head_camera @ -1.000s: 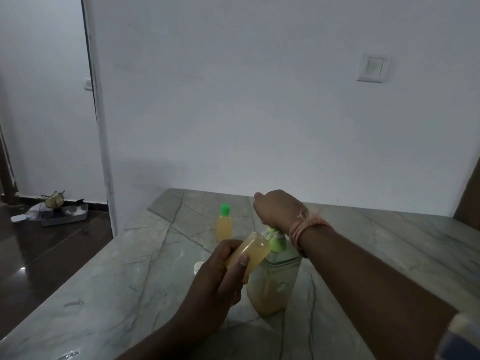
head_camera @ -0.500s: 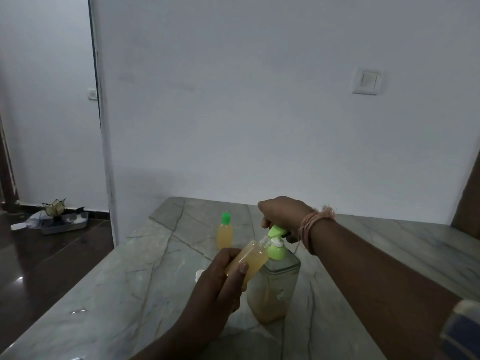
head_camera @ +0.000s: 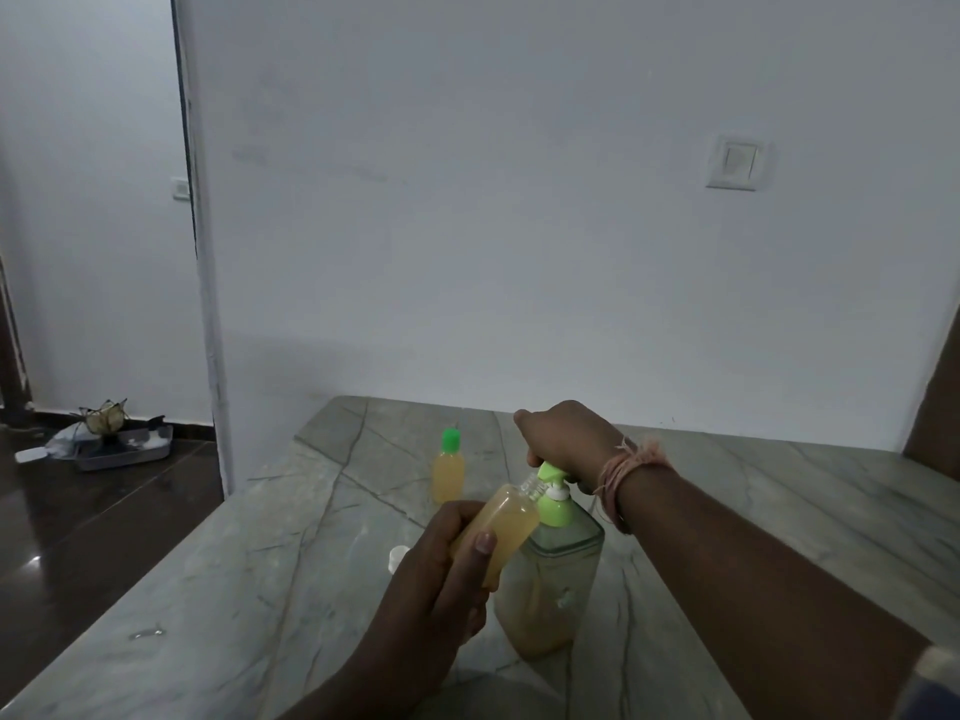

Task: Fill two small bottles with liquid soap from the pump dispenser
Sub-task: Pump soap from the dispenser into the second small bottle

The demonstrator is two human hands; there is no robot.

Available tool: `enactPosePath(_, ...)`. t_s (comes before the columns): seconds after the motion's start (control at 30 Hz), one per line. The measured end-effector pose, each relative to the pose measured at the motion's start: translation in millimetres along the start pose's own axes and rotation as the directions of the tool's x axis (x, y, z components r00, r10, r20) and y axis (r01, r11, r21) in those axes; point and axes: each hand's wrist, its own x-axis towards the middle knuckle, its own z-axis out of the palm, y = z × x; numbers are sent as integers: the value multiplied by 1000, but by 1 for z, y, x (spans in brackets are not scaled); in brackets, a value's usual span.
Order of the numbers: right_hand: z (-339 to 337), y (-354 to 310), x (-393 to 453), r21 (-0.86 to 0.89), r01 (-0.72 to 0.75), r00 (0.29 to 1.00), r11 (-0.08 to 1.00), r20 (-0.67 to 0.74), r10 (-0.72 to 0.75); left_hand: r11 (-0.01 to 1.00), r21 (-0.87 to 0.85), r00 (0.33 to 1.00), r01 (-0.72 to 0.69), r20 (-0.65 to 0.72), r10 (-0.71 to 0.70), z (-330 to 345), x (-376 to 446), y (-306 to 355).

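Head view: the left hand [head_camera: 441, 558] grips an uncapped small bottle [head_camera: 493, 532] round its body, tilted so that its threaded neck sits right under the green spout of the pump dispenser [head_camera: 550, 563]. This bottle looks nearly full of amber soap. The right hand [head_camera: 566, 439] curls over the pump head and holds it. The dispenser stands on the marble surface [head_camera: 208, 589], its own soap level low. A second small bottle [head_camera: 448, 472], filled and closed with a green cap, stands upright farther back on the surface. A small white cap [head_camera: 399, 556] lies just left of the left hand.

To finish this fill well, the person should probably press in short, gentle strokes, keep the neck directly under the spout, and stop before the soap reaches the threads, since the tilt invites overflow.
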Motion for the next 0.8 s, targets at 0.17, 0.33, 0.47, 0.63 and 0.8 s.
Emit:
enactPosePath(0.17, 12, 5, 17, -35, 33, 998, 999, -45, -34, 1000, -1, 1000, -17, 2, 17, 1, 0, 1)
enactPosePath(0.33, 19, 12, 20, -120, 10, 995, 993, -100, -22, 1000, -12, 1000, -10, 13, 10, 0, 1, -2)
enactPosePath(0.47, 15, 8, 10, -217, 28, 976, 976, -205, -73, 1000, -19, 1000, 0, 5, 0, 0, -1, -3)
enactPosePath(0.63, 10, 4, 12, -258, 80, 974, 963, -186, -131, 998, 55, 1000, -9, 16, 8, 1, 0, 0)
enactPosePath(0.8, 13, 7, 12, -250, 82, 952, 965, -267, -150, 999, 52, 1000, -14, 18, 14, 1, -1, -1)
